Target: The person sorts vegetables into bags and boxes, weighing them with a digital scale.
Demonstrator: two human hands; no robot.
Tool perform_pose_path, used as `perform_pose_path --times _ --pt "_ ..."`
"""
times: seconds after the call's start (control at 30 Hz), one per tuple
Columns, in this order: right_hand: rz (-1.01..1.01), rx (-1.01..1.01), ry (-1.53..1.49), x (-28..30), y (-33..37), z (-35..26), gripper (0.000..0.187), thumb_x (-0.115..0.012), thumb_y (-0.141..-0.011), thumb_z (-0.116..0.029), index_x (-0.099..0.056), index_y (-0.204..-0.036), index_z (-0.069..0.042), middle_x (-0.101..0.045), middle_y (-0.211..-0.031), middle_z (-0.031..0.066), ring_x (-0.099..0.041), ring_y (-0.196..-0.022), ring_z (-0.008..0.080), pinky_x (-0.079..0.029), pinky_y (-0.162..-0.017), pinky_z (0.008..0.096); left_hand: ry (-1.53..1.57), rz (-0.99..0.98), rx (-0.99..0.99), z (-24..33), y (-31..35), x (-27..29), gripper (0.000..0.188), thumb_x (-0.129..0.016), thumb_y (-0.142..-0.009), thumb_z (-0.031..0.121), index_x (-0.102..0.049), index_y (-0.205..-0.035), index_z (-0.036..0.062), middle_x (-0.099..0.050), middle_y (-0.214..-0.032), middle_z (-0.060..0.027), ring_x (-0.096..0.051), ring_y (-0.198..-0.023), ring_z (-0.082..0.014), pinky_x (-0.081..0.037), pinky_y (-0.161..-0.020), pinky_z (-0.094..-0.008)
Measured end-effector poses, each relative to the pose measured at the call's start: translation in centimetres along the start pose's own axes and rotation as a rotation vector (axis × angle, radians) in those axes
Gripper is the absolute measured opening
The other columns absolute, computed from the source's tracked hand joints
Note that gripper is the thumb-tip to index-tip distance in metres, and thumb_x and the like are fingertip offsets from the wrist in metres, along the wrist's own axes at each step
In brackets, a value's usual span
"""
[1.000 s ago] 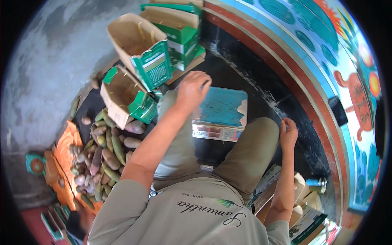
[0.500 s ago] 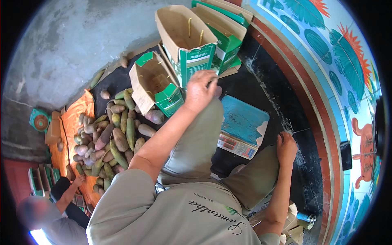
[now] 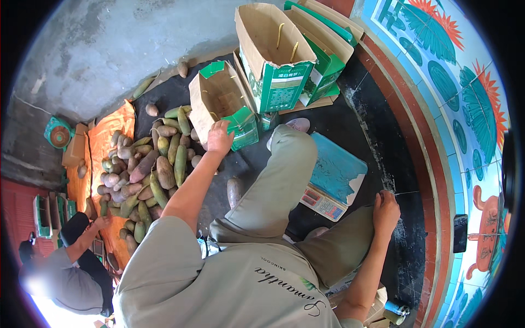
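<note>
My left hand is closed at the near rim of a small brown carton with green flaps, its fingers over the edge beside the front flap. Inside, the part of the carton in sight is bare cardboard. My right hand rests at my right knee with its fingers curled in and nothing visible in it. A heap of green and purplish root vegetables lies left of my left forearm. One single purplish root is on the dark mat by my left leg. A blue-topped digital scale stands between my legs.
Tall green-and-brown cartons stand behind the small one. An orange sheet runs under part of the heap. At the lower left, another person reaches toward the heap. A painted tile wall borders the right side.
My left hand has moved left and nearer, from in front of the tall carton to the small carton's rim. My right hand stays at my knee. The view has shifted slightly.
</note>
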State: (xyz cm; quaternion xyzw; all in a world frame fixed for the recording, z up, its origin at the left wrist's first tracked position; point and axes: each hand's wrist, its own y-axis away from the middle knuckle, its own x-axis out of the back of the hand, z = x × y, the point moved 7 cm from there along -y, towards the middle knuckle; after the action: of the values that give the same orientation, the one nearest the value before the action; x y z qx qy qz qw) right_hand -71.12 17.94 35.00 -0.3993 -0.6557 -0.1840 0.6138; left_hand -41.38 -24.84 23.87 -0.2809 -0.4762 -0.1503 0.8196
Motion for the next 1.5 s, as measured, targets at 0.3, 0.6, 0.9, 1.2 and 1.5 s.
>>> perform_pose_path --times 0.3,0.6,0.9,1.2,1.5 --pt "-0.030 -0.017 0.026 -0.5 0.1 0.2 0.017 -0.059 -0.080 -0.016 -0.060 -0.092 -0.004 -0.062 -0.088 0.0138 -0.059 -0.079 0.0333 -0.047 -0.070 0.0412 -0.372 -0.341 0.121 -3.1 -0.5 -4.3 0.040 -0.057 -0.077 0.017 -0.050 -0.117 0.0111 -0.046 -0.127 -0.0062 -0.026 -0.131 -0.0277 -0.021 -0.106 -0.0521" --pt "-0.046 -0.021 0.038 -0.5 0.0 0.2 0.019 -0.059 -0.080 -0.017 -0.060 -0.093 -0.004 -0.062 -0.088 0.0145 -0.060 -0.079 0.0334 -0.047 -0.071 0.0414 -0.609 -0.556 0.083 -3.5 -1.8 -5.2 0.023 -0.058 -0.078 0.017 -0.058 -0.101 0.0133 -0.061 -0.105 -0.0055 -0.047 -0.115 -0.0236 -0.019 -0.106 -0.0536" --pt "0.058 0.039 0.012 -0.1 0.0 -0.1 0.015 -0.060 -0.079 -0.015 -0.061 -0.088 -0.004 -0.063 -0.081 0.0126 -0.061 -0.073 0.0322 -0.047 -0.064 0.0409 -0.721 -0.598 -0.002 -5.6 -1.4 -4.3 0.020 -0.054 -0.081 0.025 -0.064 -0.098 0.0194 -0.064 -0.098 -0.0016 -0.054 -0.105 -0.0212 -0.024 -0.102 -0.0510" --pt "0.044 -0.006 -0.011 0.5 0.3 0.1 0.016 -0.059 -0.080 -0.018 -0.059 -0.089 -0.005 -0.061 -0.083 0.0125 -0.060 -0.077 0.0318 -0.046 -0.069 0.0407 -0.424 -0.212 0.023 -4.0 -2.9 8.4 0.030 -0.062 -0.076 0.035 -0.064 -0.097 0.0151 -0.064 -0.096 -0.0059 -0.056 -0.099 -0.0241 -0.031 -0.096 -0.0470" --pt "0.122 -0.012 -0.016 0.8 1.1 1.4 0.015 -0.060 -0.077 -0.018 -0.059 -0.084 -0.005 -0.059 -0.078 0.0113 -0.059 -0.076 0.0293 -0.045 -0.068 0.0385 0.139 0.197 0.040 -2.2 -3.9 20.7 0.031 -0.061 -0.081 0.028 -0.060 -0.093 -0.0001 -0.061 -0.080 -0.0210 -0.058 -0.073 -0.0332 -0.044 -0.068 -0.0390"
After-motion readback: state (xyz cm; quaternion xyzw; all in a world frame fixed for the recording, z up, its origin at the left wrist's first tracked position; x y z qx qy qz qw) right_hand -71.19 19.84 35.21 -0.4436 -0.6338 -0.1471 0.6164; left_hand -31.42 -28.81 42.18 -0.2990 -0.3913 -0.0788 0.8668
